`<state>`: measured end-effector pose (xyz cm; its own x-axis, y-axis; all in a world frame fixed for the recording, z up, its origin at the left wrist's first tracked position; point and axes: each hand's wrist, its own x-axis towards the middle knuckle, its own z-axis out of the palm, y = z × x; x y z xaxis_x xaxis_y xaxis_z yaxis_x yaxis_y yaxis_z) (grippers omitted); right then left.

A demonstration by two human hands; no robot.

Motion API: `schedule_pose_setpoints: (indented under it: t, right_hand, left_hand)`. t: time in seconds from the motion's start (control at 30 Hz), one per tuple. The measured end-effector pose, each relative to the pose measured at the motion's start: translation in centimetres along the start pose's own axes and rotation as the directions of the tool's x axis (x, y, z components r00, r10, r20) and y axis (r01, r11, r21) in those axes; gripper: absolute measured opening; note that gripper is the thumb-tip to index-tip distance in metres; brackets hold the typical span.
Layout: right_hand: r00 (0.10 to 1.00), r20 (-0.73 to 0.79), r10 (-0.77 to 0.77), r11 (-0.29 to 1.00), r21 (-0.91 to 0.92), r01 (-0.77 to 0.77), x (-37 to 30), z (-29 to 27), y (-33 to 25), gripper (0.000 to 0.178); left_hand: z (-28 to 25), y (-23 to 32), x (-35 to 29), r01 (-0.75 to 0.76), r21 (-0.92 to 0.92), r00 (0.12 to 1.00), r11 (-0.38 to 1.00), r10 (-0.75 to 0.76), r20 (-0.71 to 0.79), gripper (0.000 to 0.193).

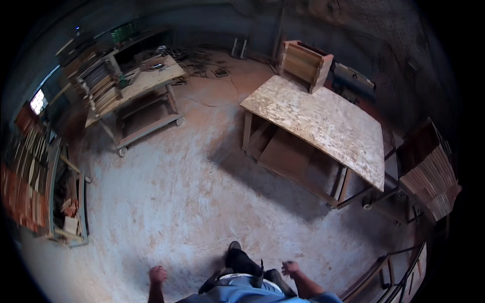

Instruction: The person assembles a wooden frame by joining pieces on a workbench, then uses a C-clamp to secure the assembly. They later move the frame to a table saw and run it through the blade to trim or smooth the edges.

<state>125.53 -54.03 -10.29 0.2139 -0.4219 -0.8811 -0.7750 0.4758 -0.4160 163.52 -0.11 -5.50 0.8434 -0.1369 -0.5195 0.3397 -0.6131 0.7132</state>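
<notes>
My left hand (157, 274) hangs beside my body at the lower edge, fingers curled in, with nothing seen in it. On the other side my right hand (290, 268) swings at hip height; its fingers are loosely bent and a little apart, holding nothing I can see. Both hands are out in the air, touching nothing. A dark shoe (235, 246) on my foot points forward on the dusty floor (166, 197). Ahead to the right stands a large wooden worktable (323, 121) with a worn, pale-speckled top. At its far corner rests a wooden box-like piece (303, 64).
A wheeled wooden bench (151, 76) at the far left bears stacked wooden pieces (101, 86). A rack of wooden strips (25, 182) stands at the left edge. More slatted wood (429, 171) is at the right. A frame (384, 272) lies near at the lower right.
</notes>
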Motion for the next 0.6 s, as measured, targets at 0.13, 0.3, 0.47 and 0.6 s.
schedule_pose_setpoints:
  t: [0.13,0.3,0.47,0.6]
  right_hand:
    - [0.984,0.058,-0.168,0.977,-0.126,0.174,3.9,4.9,-20.1,0.038]
    - [0.888,0.134,-0.440,0.891,-0.061,0.451,8.8,11.1,-45.8,0.037]
    - [0.876,0.169,-0.452,0.890,0.030,0.454,15.0,17.4,-64.6,0.032]
    - [0.916,0.183,-0.356,0.933,0.011,0.360,20.8,20.0,-75.5,0.030]
  left_hand:
    - [1.1,3.7,5.3,0.278,-0.097,0.936,0.956,-0.247,0.251,0.015]
    - [4.4,11.6,13.5,0.516,0.019,0.845,0.856,-0.513,0.152,0.021]
    - [5.7,18.6,29.9,0.502,0.274,0.806,0.821,-0.558,0.197,0.020]
    - [3.7,25.3,52.4,-0.512,0.776,0.816,0.369,-0.071,0.573,0.019]
